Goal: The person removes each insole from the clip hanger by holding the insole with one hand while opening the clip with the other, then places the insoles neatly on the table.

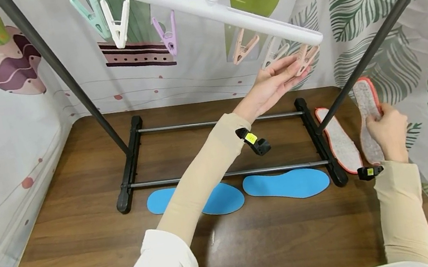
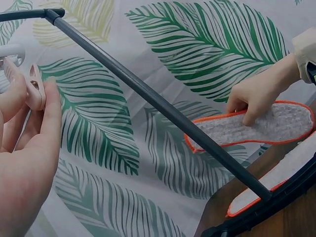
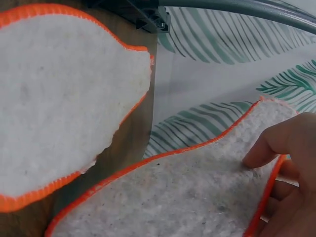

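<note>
At the right end of a white hanging bar (image 1: 217, 10), my left hand (image 1: 278, 81) pinches a pale pink clothespin (image 1: 306, 57) between thumb and fingers. The left wrist view shows this clothespin (image 2: 35, 89) between the digits of the left hand (image 2: 32, 148). My right hand (image 1: 390, 131) grips a grey felt insole (image 1: 368, 116) with red-orange edging by its side, thumb on its face. That insole (image 3: 197, 187) is raised and tilted in the right wrist view, the right hand (image 3: 291, 168) at its edge. A matching insole (image 1: 340, 143) lies on the table beside the rack foot.
Two blue insoles (image 1: 287, 185) lie in front of the black rack base (image 1: 228, 175). Other clothespins, such as a purple one (image 1: 168, 35) and a white one (image 1: 117, 24), hang along the bar. A slanting dark pole (image 1: 381, 34) stands between my hands. Patterned cloth (image 1: 414, 9) surrounds the wooden table (image 1: 295, 240).
</note>
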Demonstrator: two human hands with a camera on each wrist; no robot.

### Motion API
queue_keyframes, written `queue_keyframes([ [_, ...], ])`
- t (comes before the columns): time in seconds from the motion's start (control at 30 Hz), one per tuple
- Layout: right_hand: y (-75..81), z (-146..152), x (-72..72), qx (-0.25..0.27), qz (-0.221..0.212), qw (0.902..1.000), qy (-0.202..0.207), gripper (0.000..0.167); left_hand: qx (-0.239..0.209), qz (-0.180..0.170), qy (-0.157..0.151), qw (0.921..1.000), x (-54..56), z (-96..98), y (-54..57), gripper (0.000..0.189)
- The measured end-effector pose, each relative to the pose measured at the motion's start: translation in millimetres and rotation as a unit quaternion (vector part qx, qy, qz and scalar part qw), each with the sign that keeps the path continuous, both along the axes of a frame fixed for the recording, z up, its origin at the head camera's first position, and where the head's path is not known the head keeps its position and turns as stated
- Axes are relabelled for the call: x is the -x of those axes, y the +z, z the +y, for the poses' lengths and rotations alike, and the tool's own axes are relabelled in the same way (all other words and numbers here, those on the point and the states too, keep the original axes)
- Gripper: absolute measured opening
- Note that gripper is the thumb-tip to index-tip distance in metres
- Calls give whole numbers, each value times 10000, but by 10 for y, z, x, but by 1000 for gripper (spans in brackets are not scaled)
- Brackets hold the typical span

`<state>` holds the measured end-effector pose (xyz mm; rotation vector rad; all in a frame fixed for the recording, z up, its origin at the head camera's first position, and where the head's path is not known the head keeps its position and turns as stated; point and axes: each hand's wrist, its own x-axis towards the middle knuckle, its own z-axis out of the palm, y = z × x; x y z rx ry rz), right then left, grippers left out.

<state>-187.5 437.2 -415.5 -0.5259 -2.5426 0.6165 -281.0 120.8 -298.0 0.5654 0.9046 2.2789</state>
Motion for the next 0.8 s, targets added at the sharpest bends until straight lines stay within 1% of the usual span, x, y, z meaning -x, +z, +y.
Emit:
queue_keyframes([
  [0.13, -30, 31, 17, -85, -15, 9999, 145, 38, 43, 96, 25, 9999, 8, -2, -17, 44],
  [0.27, -36, 49, 13, -116, -186, 9989, 404, 43, 17, 269, 44, 9996, 15, 0, -36, 45],
  [0.43, -59, 78, 37, -82, -450, 9970, 625, 47, 9, 135, 73, 9999, 36, 25, -34, 44],
  [0.53, -85, 101, 63, -23, -644, 9956, 682, 47, 27, 93, 59, 9999, 42, 35, -40, 43],
  [0.63, -108, 131, 76, 26, -921, 9932, 713, 49, 30, 143, 28, 9999, 42, 34, -53, 44],
  [0.73, -127, 161, 85, 32, -1198, 9905, 672, 52, 46, 115, 45, 9999, 42, 36, -65, 44],
  [0.8, -133, 175, 93, 15, -1309, 9893, 642, 54, 45, 148, 42, 9999, 42, 32, -71, 44],
])
